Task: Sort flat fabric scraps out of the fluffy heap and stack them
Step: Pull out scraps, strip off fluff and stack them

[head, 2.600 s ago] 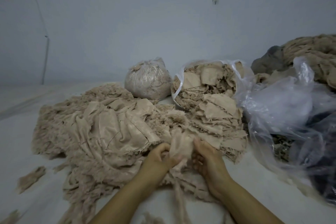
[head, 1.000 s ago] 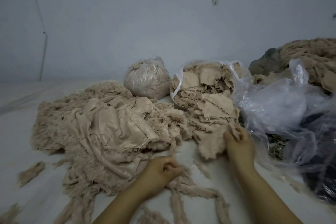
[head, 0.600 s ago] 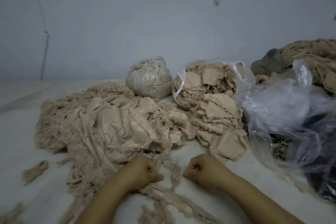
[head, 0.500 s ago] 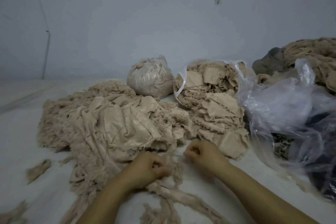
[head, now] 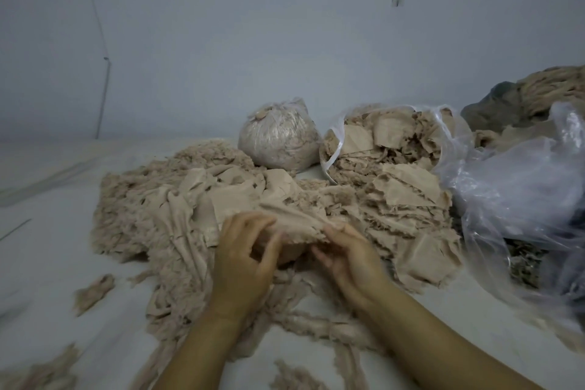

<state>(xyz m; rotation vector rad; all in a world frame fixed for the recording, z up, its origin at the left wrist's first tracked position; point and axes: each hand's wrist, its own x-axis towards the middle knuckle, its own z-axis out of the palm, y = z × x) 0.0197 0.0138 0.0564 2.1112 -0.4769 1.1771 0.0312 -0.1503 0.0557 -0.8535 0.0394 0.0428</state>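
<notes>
Your left hand (head: 243, 258) and right hand (head: 349, 258) meet at the near edge of the beige fluffy fabric heap (head: 177, 218), both curled around the same flat, pale beige fabric scrap (head: 294, 228); motion blur hides exactly how the fingers pinch it. The scrap's long edge runs across, from one hand to the other. The stack of flat beige scraps (head: 408, 222) lies just right of your grip, so your right hand looks nearer for the carry.

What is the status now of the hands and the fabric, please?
Left hand and right hand both pinching flat scrap at heap edge. Stack waits right. Nothing blocking.
</notes>
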